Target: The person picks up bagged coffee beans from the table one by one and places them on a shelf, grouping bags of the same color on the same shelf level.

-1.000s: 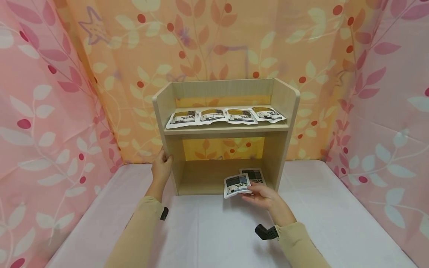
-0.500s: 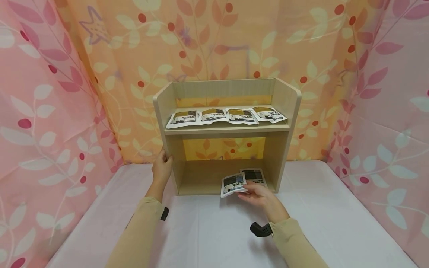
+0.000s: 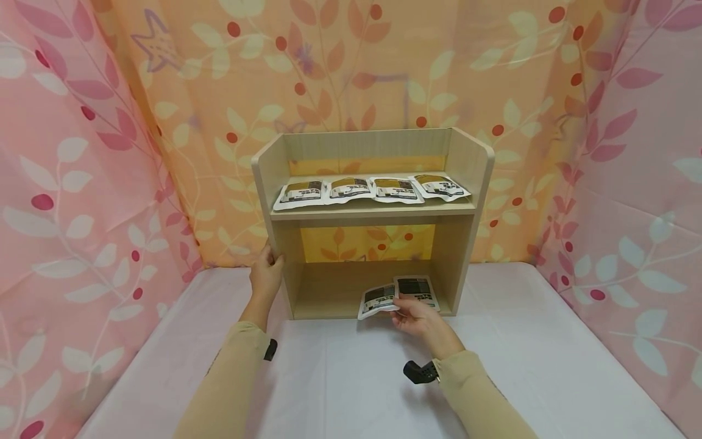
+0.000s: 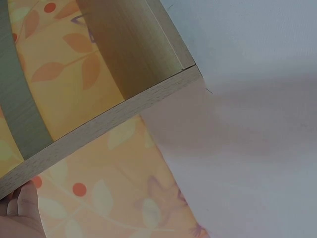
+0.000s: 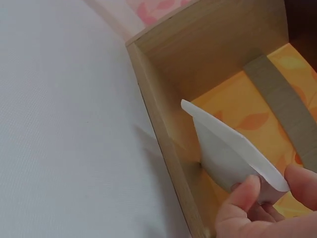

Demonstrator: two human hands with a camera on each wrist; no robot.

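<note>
My right hand (image 3: 419, 320) pinches a white pouch with a dark printed label (image 3: 378, 299) by its right edge, at the front of the lower shelf. In the right wrist view the pouch (image 5: 228, 148) shows its plain white back, tilted up, thumb on one face and fingers on the other. A second pouch (image 3: 415, 286) lies on the right of the lower shelf, partly covered by the right hand. My left hand (image 3: 265, 280) grips the left side panel of the small wooden shelf (image 3: 372, 215), with its fingers (image 4: 27, 201) against the panel's outer side.
A row of several white pouches (image 3: 349, 189) with yellow and dark labels lies along the upper shelf. The wooden unit stands at the back of a white-covered table (image 3: 340, 378). Floral curtains (image 3: 351, 61) hang behind and on both sides.
My right hand has moved left and slightly up with the pouch, which now tilts flatter over the lower shelf's front edge. The left hand stays on the side panel.
</note>
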